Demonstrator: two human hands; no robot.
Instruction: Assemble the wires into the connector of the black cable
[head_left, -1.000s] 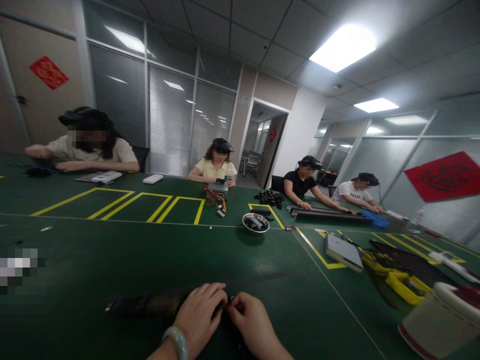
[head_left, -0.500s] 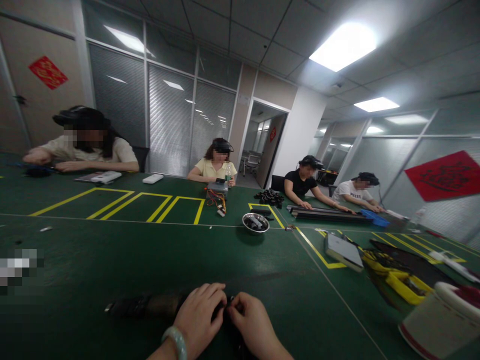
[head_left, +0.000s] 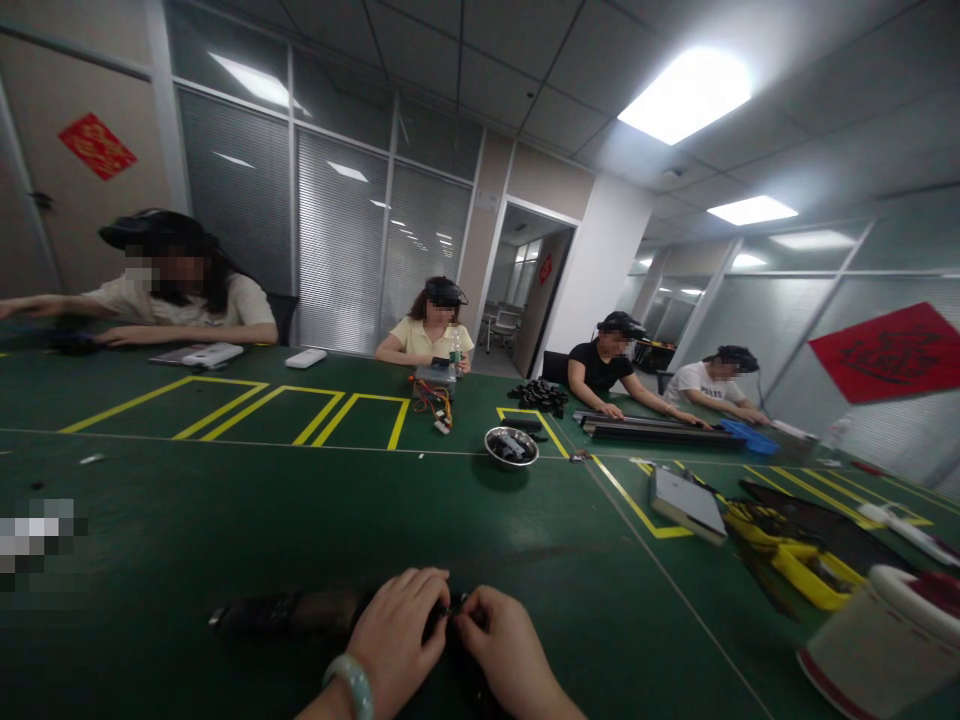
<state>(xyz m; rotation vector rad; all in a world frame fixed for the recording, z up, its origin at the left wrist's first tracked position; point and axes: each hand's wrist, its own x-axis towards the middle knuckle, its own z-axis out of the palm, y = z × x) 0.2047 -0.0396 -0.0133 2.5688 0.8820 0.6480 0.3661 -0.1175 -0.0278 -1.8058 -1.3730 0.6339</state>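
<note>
On the green table just in front of me lies a long, dark, tube-like thing (head_left: 300, 612) with a shiny tip at its left end. My left hand (head_left: 401, 625), with a pale green bangle (head_left: 352, 685) at the wrist, is curled over its right part. Close beside it, my right hand (head_left: 502, 635) pinches thumb against fingers at a small dark piece (head_left: 457, 603). That piece is mostly hidden between the fingertips, and its kind is unclear. More dark material shows dimly below, between my hands.
Beyond my hands stands a metal bowl (head_left: 511, 447) of dark parts. To the right are a silver box (head_left: 686, 502), yellow trays (head_left: 817, 575) and a pale container (head_left: 877, 640). Several people sit across the table (head_left: 300, 510); one handles long black bars (head_left: 652, 427).
My hands stay almost where they were, with only slight finger movement at the small piece. The person at far left has stretched an arm further left.
</note>
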